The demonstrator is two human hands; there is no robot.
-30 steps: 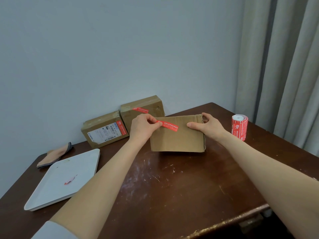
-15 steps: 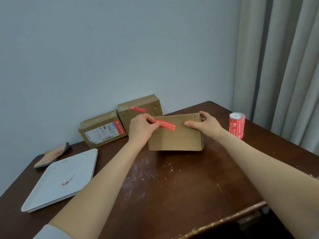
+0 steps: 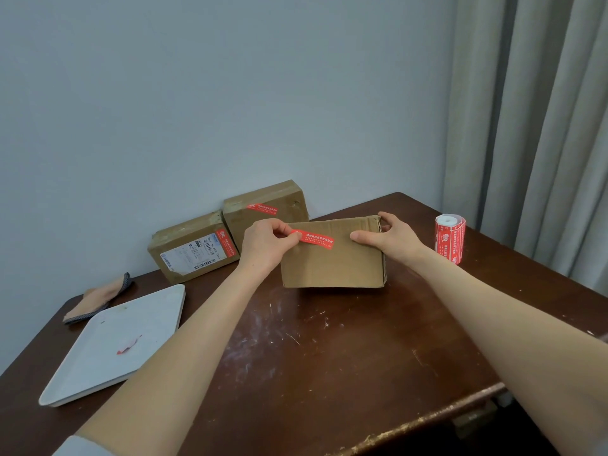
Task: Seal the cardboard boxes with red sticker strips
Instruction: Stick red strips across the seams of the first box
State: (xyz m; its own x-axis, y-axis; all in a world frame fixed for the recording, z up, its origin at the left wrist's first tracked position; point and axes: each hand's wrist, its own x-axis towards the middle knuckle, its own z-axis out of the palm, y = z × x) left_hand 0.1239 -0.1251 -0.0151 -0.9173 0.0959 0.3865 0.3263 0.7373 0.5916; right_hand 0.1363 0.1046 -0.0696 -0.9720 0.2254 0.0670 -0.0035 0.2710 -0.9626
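A plain cardboard box [image 3: 332, 264] lies flat in the middle of the dark wooden table [image 3: 329, 350]. A red sticker strip [image 3: 314, 239] lies across its top face near the far edge. My left hand [image 3: 265, 245] pinches the strip's left end between thumb and fingers. My right hand [image 3: 391, 236] grips the box's far right corner, thumb on the top face, fingers curled over the right edge. Two more boxes lean against the wall behind: one with a shipping label [image 3: 194, 246], one [image 3: 266, 205] bearing a red strip.
A roll of red stickers [image 3: 450, 238] stands upright at the right, near the curtain. A white tray [image 3: 112, 343] with a small red scrap lies at the front left. A folded cloth [image 3: 98, 299] sits behind the tray. The table's front edge is worn.
Both hands, the box and the strip stay as they were. Only the head camera has shifted slightly.
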